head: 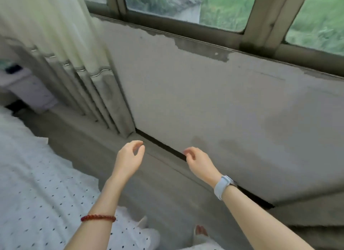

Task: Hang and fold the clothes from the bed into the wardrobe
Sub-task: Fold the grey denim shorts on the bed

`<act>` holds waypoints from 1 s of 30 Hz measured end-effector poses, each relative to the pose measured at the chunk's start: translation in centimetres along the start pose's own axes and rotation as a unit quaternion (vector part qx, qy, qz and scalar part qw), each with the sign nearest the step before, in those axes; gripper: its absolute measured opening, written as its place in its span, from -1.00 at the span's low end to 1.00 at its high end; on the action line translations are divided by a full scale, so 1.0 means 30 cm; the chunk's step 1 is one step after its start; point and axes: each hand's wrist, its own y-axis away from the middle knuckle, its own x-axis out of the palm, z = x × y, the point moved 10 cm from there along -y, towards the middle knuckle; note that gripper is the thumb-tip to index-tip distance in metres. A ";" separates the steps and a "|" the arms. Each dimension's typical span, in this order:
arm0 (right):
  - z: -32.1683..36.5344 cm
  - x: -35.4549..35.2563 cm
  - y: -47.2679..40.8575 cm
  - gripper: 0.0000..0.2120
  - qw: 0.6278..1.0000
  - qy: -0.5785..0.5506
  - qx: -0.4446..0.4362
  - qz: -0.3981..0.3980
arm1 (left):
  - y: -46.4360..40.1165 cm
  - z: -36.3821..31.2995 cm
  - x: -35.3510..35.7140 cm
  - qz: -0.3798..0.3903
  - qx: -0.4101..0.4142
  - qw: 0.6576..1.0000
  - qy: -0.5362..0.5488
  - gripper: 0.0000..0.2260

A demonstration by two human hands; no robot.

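Note:
My left hand (129, 156) and my right hand (198, 160) are both held out in front of me over the grey floor, fingers loosely curled and apart, holding nothing. A red bead bracelet is on my left wrist and a pale watch band on my right. The bed (28, 175), with a white sheet dotted in black, fills the lower left, just left of my left arm. No loose clothes and no wardrobe show in this view.
A grey wall (214, 100) under a window (186, 5) faces me. A cream and grey curtain (70, 54) hangs at the left. A pale bedside unit (26, 87) stands behind the curtain. My feet in white slippers (149, 235) stand on the narrow floor strip.

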 end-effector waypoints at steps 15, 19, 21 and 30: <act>0.839 0.609 -0.587 -0.69 0.918 0.099 -0.271 0.274 | -0.073 0.534 -0.666 -0.299 -0.265 0.916 0.044 -0.75; 1.080 0.904 -0.715 -0.68 0.895 0.124 -0.291 0.316 | -0.142 0.789 -0.880 -0.353 -0.310 0.881 0.064 -0.74; 1.216 1.039 -0.759 -0.67 0.880 0.142 -0.302 0.338 | -0.176 0.906 -0.992 -0.369 -0.332 0.865 0.078 -0.75; 1.774 1.578 -0.858 -0.70 0.809 0.203 -0.380 0.401 | -0.196 1.431 -1.348 -0.413 -0.439 0.784 0.148 -0.72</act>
